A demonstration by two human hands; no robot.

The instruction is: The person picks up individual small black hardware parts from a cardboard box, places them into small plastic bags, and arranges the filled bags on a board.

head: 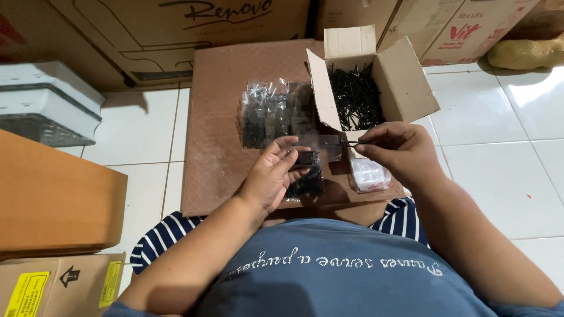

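— Black screws everywhere. Start close: what are the hands doing?

— Nearest the body, the left hand (271,176) lies palm up over the brown board (214,117). Its fingers curl round a small clear bag (305,159) with dark screws inside, the thumb pressing on top, so the hand is closed loosely on the bag and not spread.

— And the other one?

— The right hand (398,147) is just beside it, a little further out. Thumb and forefinger are pressed together, pinching a few screws (352,142) that point left toward the mouth of the bag. The other fingers are folded in.

— Do the screws touch the bag?

— Their tips reach its open edge; I cannot tell whether they are inside.

— What lies under the hands?

— Below the left hand sits a filled bag (305,185) of dark screws on the board. Under the right hand, at the board's near edge, lies a bundle of empty clear bags (369,175).

— Further out?

— Beyond the left fingertips is a pile of filled bags (273,111), several lying against each other in the middle of the board. Just right of the pile stands an open cardboard box (405,82), flaps up, with loose black screws heaped inside.

— And past the board?

— Large cartons (176,35) stand along the far side on the white tiled floor (499,147). A white plastic crate (41,100) is off to the left.
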